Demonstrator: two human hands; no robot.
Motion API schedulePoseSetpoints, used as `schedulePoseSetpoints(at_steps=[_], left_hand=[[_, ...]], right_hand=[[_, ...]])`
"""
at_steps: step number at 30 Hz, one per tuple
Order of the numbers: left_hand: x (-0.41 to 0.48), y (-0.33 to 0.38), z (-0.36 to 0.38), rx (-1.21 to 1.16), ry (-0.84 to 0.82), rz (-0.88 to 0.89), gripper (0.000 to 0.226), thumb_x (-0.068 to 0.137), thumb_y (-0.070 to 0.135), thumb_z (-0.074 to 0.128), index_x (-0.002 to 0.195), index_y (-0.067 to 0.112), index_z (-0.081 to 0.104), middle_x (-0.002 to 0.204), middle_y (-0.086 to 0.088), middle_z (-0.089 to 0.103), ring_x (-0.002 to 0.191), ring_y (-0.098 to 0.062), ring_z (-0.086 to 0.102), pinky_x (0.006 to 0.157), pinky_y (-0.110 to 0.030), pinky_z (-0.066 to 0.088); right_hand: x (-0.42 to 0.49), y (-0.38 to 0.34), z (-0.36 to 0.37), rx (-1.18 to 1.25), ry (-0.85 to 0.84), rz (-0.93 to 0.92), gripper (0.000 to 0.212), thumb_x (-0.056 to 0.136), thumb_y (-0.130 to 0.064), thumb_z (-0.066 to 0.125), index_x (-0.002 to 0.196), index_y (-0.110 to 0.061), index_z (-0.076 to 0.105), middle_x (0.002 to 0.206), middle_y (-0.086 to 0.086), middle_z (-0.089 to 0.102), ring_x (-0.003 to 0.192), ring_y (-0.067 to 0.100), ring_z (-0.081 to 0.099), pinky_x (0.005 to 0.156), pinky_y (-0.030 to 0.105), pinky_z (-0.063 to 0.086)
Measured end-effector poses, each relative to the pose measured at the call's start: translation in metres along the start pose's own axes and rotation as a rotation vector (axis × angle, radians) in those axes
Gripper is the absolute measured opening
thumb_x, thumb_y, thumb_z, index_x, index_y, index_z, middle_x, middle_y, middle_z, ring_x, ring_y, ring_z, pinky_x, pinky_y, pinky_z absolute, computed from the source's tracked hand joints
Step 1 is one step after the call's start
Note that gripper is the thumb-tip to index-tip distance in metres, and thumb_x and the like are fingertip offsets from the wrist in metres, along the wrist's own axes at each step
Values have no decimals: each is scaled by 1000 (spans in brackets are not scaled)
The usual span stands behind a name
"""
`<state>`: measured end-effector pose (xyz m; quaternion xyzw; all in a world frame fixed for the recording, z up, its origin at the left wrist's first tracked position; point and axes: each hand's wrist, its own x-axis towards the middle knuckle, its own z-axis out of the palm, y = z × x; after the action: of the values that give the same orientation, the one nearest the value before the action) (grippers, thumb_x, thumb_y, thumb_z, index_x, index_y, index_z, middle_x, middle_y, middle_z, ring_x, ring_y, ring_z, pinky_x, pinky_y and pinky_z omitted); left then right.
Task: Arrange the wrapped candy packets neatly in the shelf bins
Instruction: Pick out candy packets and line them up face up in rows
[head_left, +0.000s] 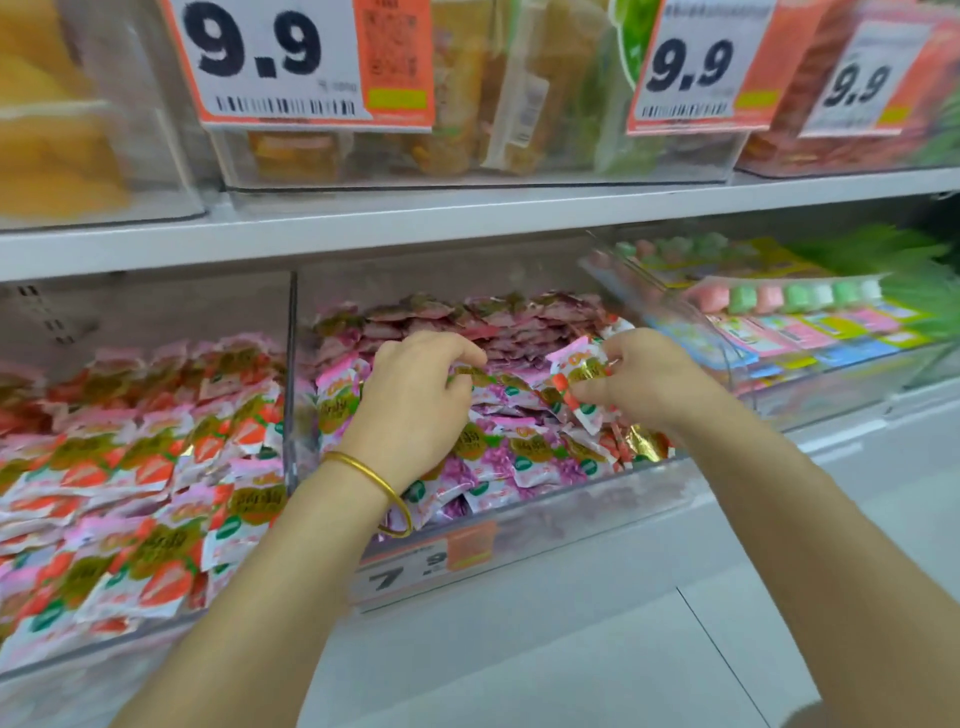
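- Mid-frame, my right hand (644, 379) pinches a red packet (576, 370); my left hand (415, 400) grips purple packets (498, 460) in the middle bin (571, 514).
- Best laid flat in the left bin (104, 653).

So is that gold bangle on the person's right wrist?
No, the gold bangle sits on the wrist of the left hand, while the wrist of the right hand is bare.

Our left hand (415, 400) palm down, fingers curled, our right hand (644, 379) pinching a pink-and-red wrapped candy packet (575, 362)
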<state>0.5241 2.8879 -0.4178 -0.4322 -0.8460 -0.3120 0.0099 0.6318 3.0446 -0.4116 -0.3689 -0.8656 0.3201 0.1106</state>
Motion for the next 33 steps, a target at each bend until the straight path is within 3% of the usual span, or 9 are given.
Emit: schedulePoseSetpoints(at_steps=[2,5,9,12,19,22,27,30,33], left_hand=[[-2,0,-1,-13,-9,0,29,91,8,48,113,20,63,125,-1,56,122,-20,44,103,-29,29],[-4,1,0,-26,-14,12,28,91,9,49,112,21,62,125,1,56,123,-19,44,104,-28,29],[-8,4,-2,-35,-23,6,28,92,11,49,114,22,62,125,4,55,123,-17,42,101,-26,28],[-9,5,-1,-48,-29,-2,27,92,12,50,113,23,62,125,4,55,121,-19,43,101,-29,31],[-8,14,1,-64,-48,-7,27,93,14,48,115,24,60,126,6,53,124,-18,38,98,-25,27],[-7,15,4,-76,-54,7,26,93,13,49,114,22,61,124,5,55,123,-16,41,100,-26,28],[-7,13,6,-79,-53,12,25,92,14,49,112,23,62,125,4,55,124,-17,42,103,-30,31],[-7,13,6,-88,-51,12,25,93,14,48,112,24,61,124,5,54,123,-17,42,101,-30,32],[-8,15,6,-162,-43,4,25,94,14,48,114,22,60,119,5,57,112,-12,50,91,-20,37]], right_hand=[[0,1,-2,163,-19,51,36,80,-16,73,65,-6,43,66,15,40,62,25,46,62,36,45],[0,-1,3,227,-87,75,38,84,-20,69,68,-13,35,68,8,33,59,22,38,51,31,40],[1,2,-6,235,10,45,39,85,-21,68,66,-13,35,75,10,42,53,21,42,55,32,40],[1,4,-17,218,40,32,18,83,-14,69,79,-7,54,82,8,50,70,22,46,68,36,42],[-11,3,-2,-33,-361,-35,15,93,-24,55,99,-12,48,83,5,50,68,19,57,57,29,53],[-9,3,6,-122,-426,-64,18,95,-32,50,98,-16,41,83,4,51,67,21,60,66,35,51],[-2,4,7,-103,-294,-104,21,96,-29,49,104,-11,40,94,12,53,83,36,66,82,53,52],[-3,6,5,21,-242,-105,16,95,-23,50,97,-10,41,96,20,60,68,36,69,69,52,56],[-8,0,-3,319,-126,-177,7,96,-17,48,93,-13,44,75,24,65,56,40,64,53,44,52]])
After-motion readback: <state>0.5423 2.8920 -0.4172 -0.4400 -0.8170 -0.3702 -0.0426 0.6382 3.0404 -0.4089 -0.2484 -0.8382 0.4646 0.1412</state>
